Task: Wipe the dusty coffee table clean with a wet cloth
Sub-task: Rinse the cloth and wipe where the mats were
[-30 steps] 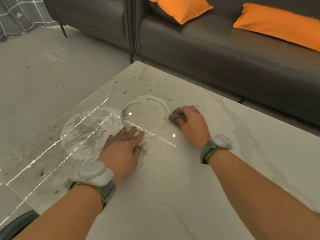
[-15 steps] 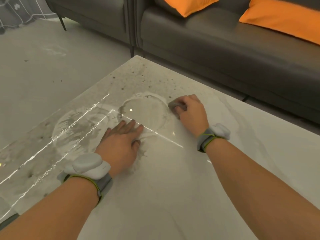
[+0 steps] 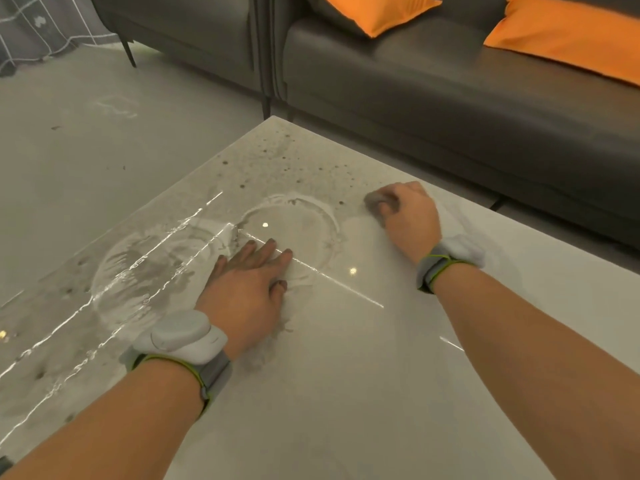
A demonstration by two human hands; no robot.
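The pale marble coffee table [image 3: 346,393] fills the lower view. Its far corner and left side carry dark dust specks [image 3: 294,164] and two round wet smears. My right hand [image 3: 408,216] grips a small grey cloth [image 3: 375,201], bunched under the fingers and pressed on the table beside the right-hand smear. My left hand [image 3: 249,282] lies flat on the tabletop with straight fingers, at the near edge of the smears. Most of the cloth is hidden under my right hand.
A dark grey sofa [image 3: 450,109] with two orange cushions [image 3: 568,32] runs along the far side of the table. A second grey seat [image 3: 180,26] stands at the back left. Grey floor [image 3: 86,150] lies to the left.
My right hand has slid the cloth away from me and to the right, past the round smear toward the table's far edge. My left hand has stayed flat in place.
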